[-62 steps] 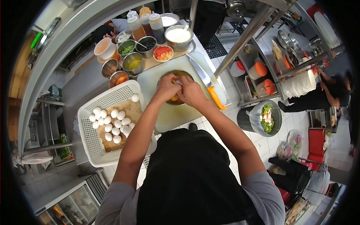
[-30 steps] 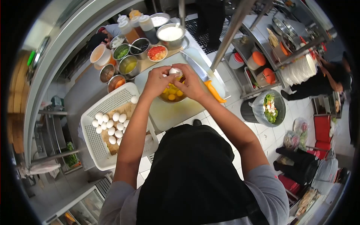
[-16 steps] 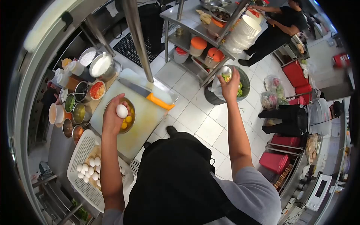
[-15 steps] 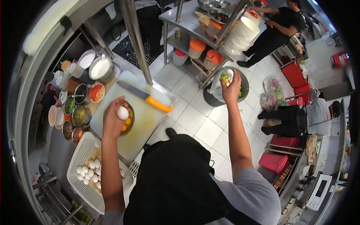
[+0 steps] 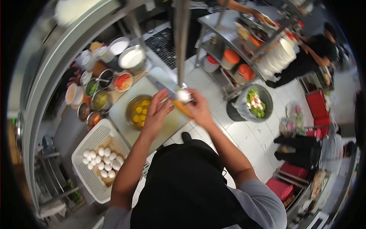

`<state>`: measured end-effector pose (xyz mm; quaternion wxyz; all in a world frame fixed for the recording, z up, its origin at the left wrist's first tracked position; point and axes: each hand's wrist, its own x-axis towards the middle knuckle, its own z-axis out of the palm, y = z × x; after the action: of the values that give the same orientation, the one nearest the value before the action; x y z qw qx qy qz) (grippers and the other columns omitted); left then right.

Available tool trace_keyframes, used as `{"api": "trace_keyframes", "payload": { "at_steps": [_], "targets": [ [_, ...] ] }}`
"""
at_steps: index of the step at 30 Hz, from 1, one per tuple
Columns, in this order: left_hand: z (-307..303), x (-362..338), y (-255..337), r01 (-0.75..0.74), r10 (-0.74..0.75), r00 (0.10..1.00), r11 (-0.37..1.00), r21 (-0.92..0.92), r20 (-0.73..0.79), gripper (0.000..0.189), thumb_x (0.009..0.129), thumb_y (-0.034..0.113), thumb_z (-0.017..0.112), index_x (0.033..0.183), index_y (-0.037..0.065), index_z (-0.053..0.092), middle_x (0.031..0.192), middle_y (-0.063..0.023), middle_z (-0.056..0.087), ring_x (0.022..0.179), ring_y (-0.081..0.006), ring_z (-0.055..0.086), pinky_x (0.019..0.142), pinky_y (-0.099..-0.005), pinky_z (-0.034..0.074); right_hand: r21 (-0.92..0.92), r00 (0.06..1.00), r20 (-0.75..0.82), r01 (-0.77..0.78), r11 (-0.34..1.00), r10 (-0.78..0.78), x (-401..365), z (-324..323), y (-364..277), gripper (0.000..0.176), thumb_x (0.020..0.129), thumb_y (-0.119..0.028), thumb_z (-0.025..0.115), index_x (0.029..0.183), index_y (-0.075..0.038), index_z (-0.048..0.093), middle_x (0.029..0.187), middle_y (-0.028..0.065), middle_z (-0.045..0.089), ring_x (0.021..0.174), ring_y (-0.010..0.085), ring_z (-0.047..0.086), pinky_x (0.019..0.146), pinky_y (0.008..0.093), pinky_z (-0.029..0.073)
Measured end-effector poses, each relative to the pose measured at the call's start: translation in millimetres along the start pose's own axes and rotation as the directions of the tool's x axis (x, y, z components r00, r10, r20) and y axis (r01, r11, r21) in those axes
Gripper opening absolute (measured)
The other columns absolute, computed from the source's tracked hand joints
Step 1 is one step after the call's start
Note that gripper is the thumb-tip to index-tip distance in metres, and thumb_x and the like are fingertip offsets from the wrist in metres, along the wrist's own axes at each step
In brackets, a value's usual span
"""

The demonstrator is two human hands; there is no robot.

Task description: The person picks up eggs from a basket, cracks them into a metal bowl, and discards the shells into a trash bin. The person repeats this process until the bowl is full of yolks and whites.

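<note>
My right hand [image 5: 198,108] is closed on a white egg [image 5: 183,95] above the orange-handled knife [image 5: 182,108] at the edge of the cutting board [image 5: 164,133]. Just left of it, my left hand [image 5: 157,114] has its fingers apart with nothing in them, beside the rim of a steel bowl [image 5: 132,116]. Several yellow yolks [image 5: 138,110] lie in that bowl. A white plastic basket [image 5: 85,173] at the lower left holds several white eggs [image 5: 104,162].
Containers of chopped food [image 5: 122,81] line the board's far left side. A bin [image 5: 268,102] with food scraps stands on the floor at right. A metal post [image 5: 180,45] rises beyond the board. Other people work at the upper right and far right.
My right hand has come from over the bin to the board and now has an egg. My left hand has let go of its egg and moved right from the bowl. The view has shifted.
</note>
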<state>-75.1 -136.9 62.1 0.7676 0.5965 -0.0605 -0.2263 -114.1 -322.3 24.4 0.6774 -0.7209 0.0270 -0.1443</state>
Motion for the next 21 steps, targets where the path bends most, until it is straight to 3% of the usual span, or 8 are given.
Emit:
{"api": "trace_keyframes", "payload": {
  "at_steps": [3, 7, 9, 12, 14, 18, 20, 21],
  "targets": [
    [-21, -8, 11, -0.034, 0.038, 0.999, 0.995, 0.092, -0.032, 0.05, 0.103, 0.02, 0.052, 0.148, 0.008, 0.035, 0.143, -0.0152, 0.046, 0.132, -0.0251, 0.047, 0.107, -0.039, 0.043, 0.199, 0.971, -0.227, -0.027, 0.98, 0.073, 45, -28, 32, 0.032, 0.092, -0.012, 0.058, 0.124, -0.003, 0.057, 0.099, 0.0061, 0.065, 0.081, 0.0128, 0.061, 0.068, 0.0272, 0.052],
    [-52, -22, 9, -0.045, 0.057, 0.991, 0.994, 0.099, -0.118, 0.055, 0.101, 0.029, 0.055, 0.147, 0.005, 0.036, 0.139, -0.0169, 0.052, 0.131, -0.0255, 0.049, 0.107, -0.039, 0.043, 0.228, 0.945, -0.315, -0.019, 0.973, 0.092, 88, -29, 32, 0.036, 0.095, -0.015, 0.057, 0.128, -0.002, 0.055, 0.101, 0.0076, 0.064, 0.082, 0.0121, 0.06, 0.068, 0.0266, 0.051],
    [-61, -28, 11, -0.041, 0.053, 0.991, 0.995, 0.095, -0.125, 0.053, 0.101, 0.026, 0.055, 0.146, 0.005, 0.037, 0.139, -0.0169, 0.052, 0.131, -0.0252, 0.049, 0.106, -0.0388, 0.043, 0.323, 0.898, -0.408, -0.024, 0.946, 0.162, 103, -26, 32, 0.039, 0.097, -0.017, 0.056, 0.133, -0.002, 0.054, 0.103, 0.0072, 0.064, 0.083, 0.0114, 0.06, 0.069, 0.0258, 0.051],
    [-68, -31, 7, -0.06, 0.075, 0.991, 0.99, 0.13, -0.108, 0.049, 0.1, 0.019, 0.054, 0.144, 0.005, 0.04, 0.138, -0.0163, 0.052, 0.131, -0.0243, 0.049, 0.106, -0.0381, 0.043, 0.175, 0.913, -0.398, -0.022, 0.984, 0.091, 113, -16, 39, 0.04, 0.098, -0.019, 0.054, 0.136, -0.003, 0.054, 0.109, 0.008, 0.064, 0.088, 0.0131, 0.061, 0.071, 0.0283, 0.052],
    [-68, -31, 12, -0.087, 0.104, 0.991, 0.982, 0.169, -0.09, 0.047, 0.099, 0.016, 0.053, 0.143, 0.005, 0.042, 0.137, -0.0156, 0.053, 0.131, -0.0238, 0.049, 0.105, -0.0377, 0.043, 0.076, 0.955, -0.283, -0.071, 0.995, 0.09, 111, -13, 41, 0.041, 0.098, -0.02, 0.055, 0.135, -0.004, 0.055, 0.109, 0.0067, 0.064, 0.09, 0.013, 0.06, 0.073, 0.0282, 0.052],
    [-60, -21, 17, -0.113, 0.126, 0.991, 0.972, 0.206, -0.049, 0.042, 0.097, 0.012, 0.055, 0.137, 0.003, 0.049, 0.131, -0.0128, 0.058, 0.124, -0.021, 0.054, 0.1, -0.0343, 0.047, 0.214, 0.947, -0.258, -0.134, 0.968, 0.189, 99, -21, 36, 0.038, 0.098, -0.024, 0.053, 0.13, -0.004, 0.058, 0.105, 0.0055, 0.065, 0.088, 0.0131, 0.058, 0.073, 0.0283, 0.051],
    [-56, -12, 21, -0.135, 0.143, 0.99, 0.965, 0.226, -0.018, 0.04, 0.096, 0.012, 0.057, 0.135, 0.003, 0.051, 0.128, -0.0118, 0.06, 0.12, -0.0198, 0.056, 0.096, -0.0327, 0.049, 0.396, 0.908, -0.253, -0.218, 0.892, 0.334, 85, -24, 37, 0.04, 0.098, -0.026, 0.049, 0.129, -0.002, 0.059, 0.101, 0.0081, 0.065, 0.081, 0.0137, 0.057, 0.067, 0.028, 0.05],
    [-50, -7, 25, -0.115, 0.122, 0.992, 0.963, 0.243, -0.011, 0.04, 0.095, 0.008, 0.058, 0.134, 0.003, 0.053, 0.125, -0.0113, 0.061, 0.113, -0.0179, 0.058, 0.092, -0.0316, 0.051, 0.391, 0.918, -0.171, -0.27, 0.88, 0.357, 76, -24, 36, 0.041, 0.098, -0.029, 0.046, 0.124, 0.0, 0.06, 0.099, 0.0092, 0.065, 0.077, 0.0139, 0.057, 0.066, 0.0283, 0.05]
  ]
}}
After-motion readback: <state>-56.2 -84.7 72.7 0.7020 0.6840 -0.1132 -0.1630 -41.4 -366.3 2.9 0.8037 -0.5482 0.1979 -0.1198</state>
